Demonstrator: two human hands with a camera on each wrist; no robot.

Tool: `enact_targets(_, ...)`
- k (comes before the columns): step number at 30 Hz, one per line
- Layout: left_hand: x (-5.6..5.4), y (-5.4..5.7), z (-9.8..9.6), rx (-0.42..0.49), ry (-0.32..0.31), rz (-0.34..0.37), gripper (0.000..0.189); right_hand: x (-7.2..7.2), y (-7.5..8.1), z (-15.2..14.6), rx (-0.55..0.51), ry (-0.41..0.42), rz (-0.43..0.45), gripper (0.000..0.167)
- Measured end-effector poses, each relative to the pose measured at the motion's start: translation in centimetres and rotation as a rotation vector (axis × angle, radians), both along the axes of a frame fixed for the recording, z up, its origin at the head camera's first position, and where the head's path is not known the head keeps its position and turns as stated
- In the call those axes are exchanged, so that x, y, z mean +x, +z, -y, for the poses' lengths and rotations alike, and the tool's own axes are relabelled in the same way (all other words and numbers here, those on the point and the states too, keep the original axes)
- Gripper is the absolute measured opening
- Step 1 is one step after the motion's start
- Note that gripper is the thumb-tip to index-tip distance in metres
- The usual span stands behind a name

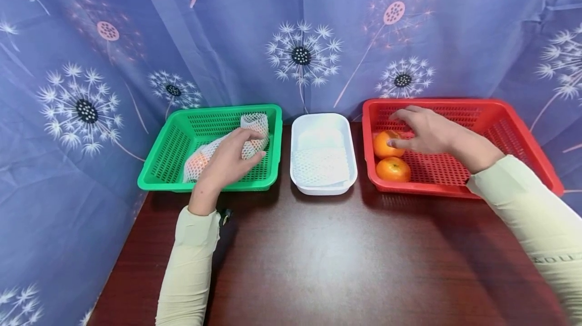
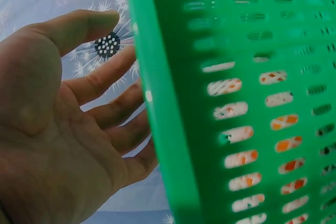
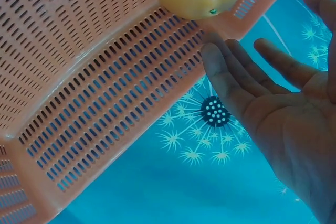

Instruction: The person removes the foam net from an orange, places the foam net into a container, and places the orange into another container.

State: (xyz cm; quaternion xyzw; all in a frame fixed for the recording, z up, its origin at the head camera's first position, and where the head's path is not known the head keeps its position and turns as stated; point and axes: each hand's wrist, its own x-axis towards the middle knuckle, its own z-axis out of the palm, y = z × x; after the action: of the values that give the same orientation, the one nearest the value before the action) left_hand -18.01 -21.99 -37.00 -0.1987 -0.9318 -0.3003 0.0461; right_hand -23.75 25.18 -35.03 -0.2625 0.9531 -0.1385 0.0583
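My left hand [image 1: 232, 159] is over the green basket [image 1: 156, 180], fingers loosely spread and holding nothing. Below it in the basket lie oranges in white foam nets; one netted orange [image 1: 196, 164] shows left of the hand, and another foam net [image 1: 254, 123] stands by the basket's right wall. In the left wrist view the palm [image 2: 58, 114] faces the green rim with bare fingers. My right hand [image 1: 429, 131] reaches over the red basket [image 1: 454, 190], thumb and fingers apart, beside an orange [image 1: 386, 145]. A second orange [image 1: 393, 170] sits just in front of that one.
Between the baskets stands a white tray [image 1: 324, 189] with flat white foam netting [image 1: 320, 165] in it. All three containers line the back of a dark wooden table [image 1: 318, 265]. A blue dandelion-print curtain [image 1: 254, 22] hangs right behind them.
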Motion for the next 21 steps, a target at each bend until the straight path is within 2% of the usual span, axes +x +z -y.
enact_targets(4,0.1,0.2,0.4,-0.005,0.015,0.019,0.043,0.4,0.2,0.2,0.001,0.001,-0.008,0.069)
enact_targets(12,0.3,-0.1,1.3,-0.032,0.052,0.036,0.044,1.5,0.2,0.3,-0.042,0.003,-0.053,0.066)
enact_targets(21,0.4,-0.2,2.4,-0.059,0.06,0.03,0.044,3.5,0.5,0.5,-0.088,-0.022,-0.102,0.066)
